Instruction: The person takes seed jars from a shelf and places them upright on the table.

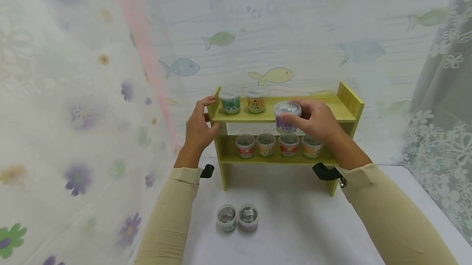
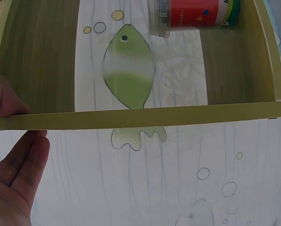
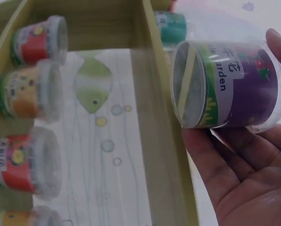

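A small yellow-green two-tier shelf [image 1: 254, 160] stands on the white table. My left hand [image 1: 200, 127] grips its left side panel near the top board; in the left wrist view the thumb and fingers [image 2: 29, 162] lie on opposite faces of the panel. My right hand [image 1: 318, 119] holds a clear plastic cup with a purple label [image 1: 285, 122] between thumb and fingers, at the front edge of the top board. The right wrist view shows that purple-labelled cup [image 3: 244, 87] from the side, its lid end and printed label visible.
On the top board stand a green-labelled cup [image 1: 230, 103] and an orange-labelled cup [image 1: 256, 102]. Several cups with red and orange labels [image 1: 266, 147] line the lower board. Two more lidded cups [image 1: 226, 220] sit on the table [image 1: 295, 224] in front. Patterned curtains [image 1: 295, 31] hang behind.
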Demonstrator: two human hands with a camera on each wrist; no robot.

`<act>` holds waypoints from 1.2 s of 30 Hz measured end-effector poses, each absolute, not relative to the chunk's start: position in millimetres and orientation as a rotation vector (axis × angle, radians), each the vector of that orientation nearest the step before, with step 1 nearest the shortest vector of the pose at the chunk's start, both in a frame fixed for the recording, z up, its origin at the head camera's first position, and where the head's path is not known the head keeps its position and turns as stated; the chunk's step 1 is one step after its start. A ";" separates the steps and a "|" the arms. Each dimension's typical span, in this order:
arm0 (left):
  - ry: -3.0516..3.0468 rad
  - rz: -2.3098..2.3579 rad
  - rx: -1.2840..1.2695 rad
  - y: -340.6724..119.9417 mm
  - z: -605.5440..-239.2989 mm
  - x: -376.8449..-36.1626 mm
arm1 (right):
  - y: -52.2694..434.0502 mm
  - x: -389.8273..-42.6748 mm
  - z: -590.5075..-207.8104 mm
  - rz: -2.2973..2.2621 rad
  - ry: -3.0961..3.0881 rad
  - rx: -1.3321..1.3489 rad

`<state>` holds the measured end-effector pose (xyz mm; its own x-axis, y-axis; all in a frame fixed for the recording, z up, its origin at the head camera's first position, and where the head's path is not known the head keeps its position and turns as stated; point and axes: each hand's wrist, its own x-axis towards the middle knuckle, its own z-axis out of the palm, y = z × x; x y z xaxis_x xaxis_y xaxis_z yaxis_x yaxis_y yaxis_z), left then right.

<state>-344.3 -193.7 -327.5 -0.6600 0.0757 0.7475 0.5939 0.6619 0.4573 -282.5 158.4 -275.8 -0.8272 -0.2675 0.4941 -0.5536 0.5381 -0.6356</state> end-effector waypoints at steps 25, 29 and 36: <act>-2.151 -0.943 -0.495 -190.1 -325.8 -342.2 | 153.3 -252.2 -328.7 1.384 -2.416 0.723; -2.150 -0.946 -0.496 -189.8 -324.9 -341.9 | 151.5 -250.2 -336.4 1.412 -2.395 0.752; -2.154 -0.952 -0.497 -189.8 -325.3 -339.9 | 148.3 -242.8 -352.9 1.400 -2.411 0.727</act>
